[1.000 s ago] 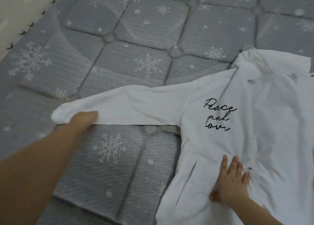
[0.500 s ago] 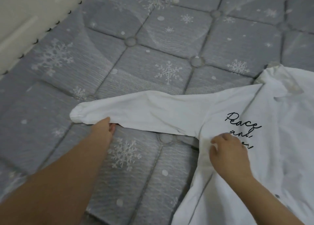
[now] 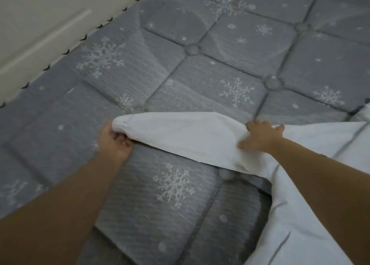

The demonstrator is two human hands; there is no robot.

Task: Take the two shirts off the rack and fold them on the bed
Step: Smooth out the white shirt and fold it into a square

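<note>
A white long-sleeved shirt (image 3: 312, 194) lies on the grey quilted bed (image 3: 180, 68), its body running off the right edge of the view. Its sleeve (image 3: 180, 136) stretches out to the left across the mattress. My left hand (image 3: 115, 139) pinches the cuff end of that sleeve. My right hand (image 3: 260, 135) grips the sleeve near the shoulder, bunching the cloth there. The printed lettering on the chest is out of view. Only one shirt is visible.
The mattress has a snowflake pattern and tufted buttons (image 3: 192, 50). A cream wall or headboard (image 3: 40, 24) borders the bed along the upper left. Bare mattress lies beyond and below the sleeve.
My right hand has moved from the shirt's chest up to the shoulder end of the sleeve and gripped it. My left hand keeps hold of the cuff. The view has shifted left.
</note>
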